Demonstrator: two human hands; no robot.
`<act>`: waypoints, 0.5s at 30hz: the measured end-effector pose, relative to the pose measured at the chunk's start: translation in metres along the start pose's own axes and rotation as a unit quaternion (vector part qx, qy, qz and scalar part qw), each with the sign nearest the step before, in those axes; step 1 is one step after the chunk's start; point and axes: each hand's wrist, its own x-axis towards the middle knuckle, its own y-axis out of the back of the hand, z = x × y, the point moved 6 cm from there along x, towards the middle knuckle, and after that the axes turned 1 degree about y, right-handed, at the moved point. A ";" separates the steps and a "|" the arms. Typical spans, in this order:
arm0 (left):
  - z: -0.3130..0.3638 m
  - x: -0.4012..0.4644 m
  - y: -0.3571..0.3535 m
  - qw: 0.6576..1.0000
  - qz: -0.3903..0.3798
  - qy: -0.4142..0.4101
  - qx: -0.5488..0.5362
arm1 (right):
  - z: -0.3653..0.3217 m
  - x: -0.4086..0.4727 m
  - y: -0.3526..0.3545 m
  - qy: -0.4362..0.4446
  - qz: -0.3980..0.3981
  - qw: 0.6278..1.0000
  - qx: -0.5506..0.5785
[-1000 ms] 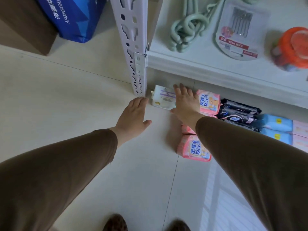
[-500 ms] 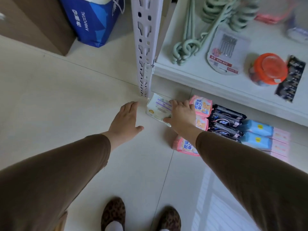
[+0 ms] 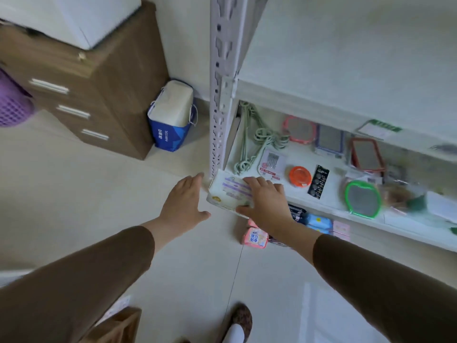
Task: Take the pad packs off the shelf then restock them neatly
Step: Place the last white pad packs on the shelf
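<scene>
My right hand [image 3: 265, 203] grips a white pad pack with purple print [image 3: 227, 194], lifted in front of the lower shelf's edge [image 3: 321, 209]. My left hand [image 3: 184, 203] hovers just left of the pack with fingers straight, not touching it. Below, a pink pad pack [image 3: 256, 237] lies on the floor. Dark packs [image 3: 296, 214], blue packs [image 3: 319, 222] and a pale pink pack [image 3: 342, 230] sit under the lowest shelf, partly hidden by my right arm.
The white shelf post [image 3: 218, 95] stands just behind the pack. The shelf holds green hangers [image 3: 257, 142], an orange lid [image 3: 299, 176], a green mirror [image 3: 362, 199] and other small goods. A brown drawer cabinet [image 3: 99, 95] and a blue bag [image 3: 170, 120] stand left.
My right hand lifted the white pack from the floor level up to the shelf edge. The camera rose and tilted up, showing more shelves. My left hand followed upward beside the pack.
</scene>
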 end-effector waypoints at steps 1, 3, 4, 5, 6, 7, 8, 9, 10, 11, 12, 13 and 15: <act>0.011 -0.009 0.026 1.000 0.009 -0.010 0.003 | -0.007 -0.009 0.027 0.004 0.013 1.000 0.002; 0.035 -0.027 0.074 0.999 0.025 -0.039 0.015 | -0.020 -0.029 0.081 0.012 0.029 0.999 0.006; 0.048 -0.037 0.099 0.998 0.035 -0.053 0.023 | -0.027 -0.040 0.108 0.016 0.037 0.999 0.010; 0.062 -0.047 0.123 0.996 0.044 -0.066 0.029 | -0.033 -0.050 0.136 0.019 0.047 0.999 0.013; 0.075 -0.057 0.146 0.995 0.048 -0.078 0.035 | -0.039 -0.062 0.163 0.021 0.057 0.998 0.017; 0.090 -0.067 0.169 0.993 0.056 -0.092 0.040 | -0.046 -0.074 0.191 0.026 0.070 0.997 0.019; 0.104 -0.076 0.192 0.991 0.063 -0.106 0.043 | -0.054 -0.085 0.219 0.032 0.085 0.996 0.018; 0.117 -0.086 0.213 0.990 0.067 -0.117 0.043 | -0.061 -0.098 0.247 0.036 0.098 0.994 0.016; 0.130 -0.094 0.235 0.989 0.070 -0.126 0.043 | -0.067 -0.109 0.273 0.039 0.110 0.993 0.011; 0.143 -0.102 0.256 0.986 0.075 -0.139 0.049 | -0.072 -0.121 0.300 0.043 0.123 0.992 0.005; 0.157 -0.110 0.276 0.983 0.083 -0.154 0.056 | -0.077 -0.133 0.325 0.046 0.133 0.990 0.001; 0.171 -0.118 0.296 0.980 0.091 -0.165 0.059 | -0.080 -0.144 0.349 0.049 0.145 0.988 0.001; 0.198 -0.132 0.335 0.974 0.109 -0.187 0.059 | -0.085 -0.165 0.394 0.053 0.170 0.984 0.003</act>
